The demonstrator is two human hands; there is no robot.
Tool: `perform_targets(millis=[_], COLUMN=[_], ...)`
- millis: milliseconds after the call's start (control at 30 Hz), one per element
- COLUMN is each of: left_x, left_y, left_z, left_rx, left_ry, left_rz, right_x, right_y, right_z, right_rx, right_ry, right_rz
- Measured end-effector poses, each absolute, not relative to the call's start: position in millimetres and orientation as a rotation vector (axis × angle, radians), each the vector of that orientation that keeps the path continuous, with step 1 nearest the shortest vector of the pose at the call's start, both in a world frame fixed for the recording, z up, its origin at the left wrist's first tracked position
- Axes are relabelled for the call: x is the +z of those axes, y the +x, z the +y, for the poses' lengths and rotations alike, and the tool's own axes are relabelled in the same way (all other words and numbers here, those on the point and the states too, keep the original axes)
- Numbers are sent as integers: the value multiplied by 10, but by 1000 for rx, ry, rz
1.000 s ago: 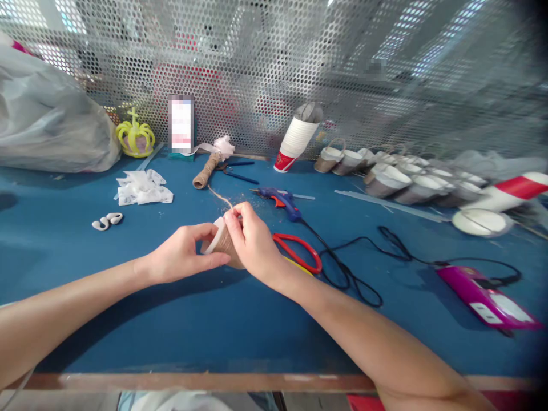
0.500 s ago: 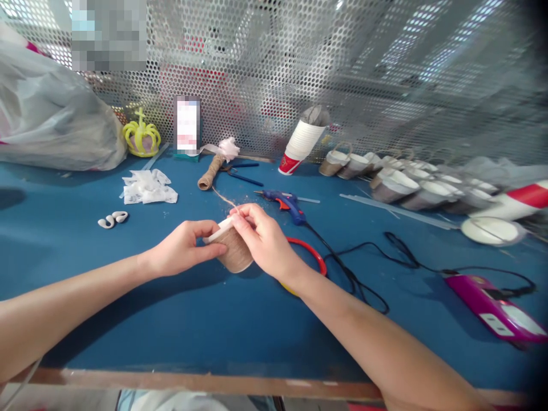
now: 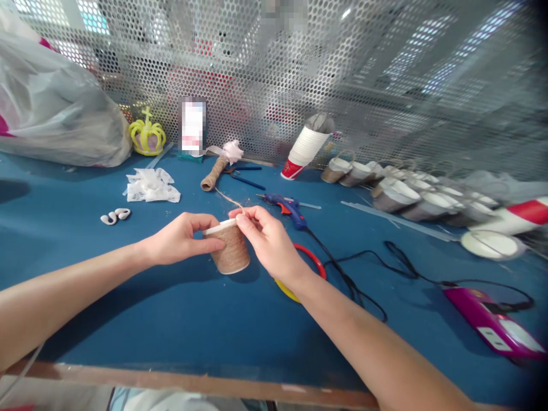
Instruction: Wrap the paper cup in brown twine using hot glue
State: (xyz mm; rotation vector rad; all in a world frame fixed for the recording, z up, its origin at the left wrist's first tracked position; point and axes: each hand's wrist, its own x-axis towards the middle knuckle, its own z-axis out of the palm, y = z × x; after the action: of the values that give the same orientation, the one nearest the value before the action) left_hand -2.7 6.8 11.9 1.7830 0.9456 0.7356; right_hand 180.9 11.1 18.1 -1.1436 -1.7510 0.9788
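Note:
A paper cup (image 3: 230, 251) wrapped in brown twine is held just above the blue table, its white rim up. My left hand (image 3: 184, 238) is closed on its left side, thumb on the wrapped wall and fingers at the rim. At the right edge of the rim, my right hand (image 3: 265, 237) pinches the twine (image 3: 230, 199) against the cup. That strand runs back to a twine roll (image 3: 214, 173) lying behind. Close by on the right is a blue glue gun (image 3: 286, 208). Under my right forearm lies a red and yellow ring (image 3: 314, 258), partly hidden.
Several twine-wrapped cups (image 3: 396, 195) stand at the back right, near a leaning stack of paper cups (image 3: 306, 149). A black cord (image 3: 346, 274) runs to a purple power strip (image 3: 492, 325). White lace (image 3: 153, 185), a yellow crown (image 3: 146, 137) and a plastic bag (image 3: 60, 108) are left.
The cup has turned more upright and shifted slightly left in my hands. Both hands keep their hold, and the view has moved a little.

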Motion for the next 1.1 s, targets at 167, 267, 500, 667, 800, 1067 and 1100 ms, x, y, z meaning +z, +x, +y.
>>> perform_targets(millis=[167,267,500,667,800,1067,1100], left_x=[92,85,92,100,107,105,100], left_y=[-26,-19,-5,10,23,22,19], left_z=[81,83,67,61,60,48,48], left_rx=[749,794,893,898,900,887,886], left_ry=[1803,1872,1985,1929,1917,1937,1942], left_rz=[995,1076,1194,1178,1180,1188,1189], right_x=[59,-13,-7,6,-2,3,-1], right_y=[1804,1794,1739,1683,1675,1680,1680], right_z=[175,214,186,124,122,124,126], right_rx=[1126,1266,1399,1387,1376,1358,1356], right_ry=[-1118,-1067,-1048,-1058,-1049,-1054,-1054], right_rz=[-1623,-1501,-1286,-1314,-1344,-1379,-1382])
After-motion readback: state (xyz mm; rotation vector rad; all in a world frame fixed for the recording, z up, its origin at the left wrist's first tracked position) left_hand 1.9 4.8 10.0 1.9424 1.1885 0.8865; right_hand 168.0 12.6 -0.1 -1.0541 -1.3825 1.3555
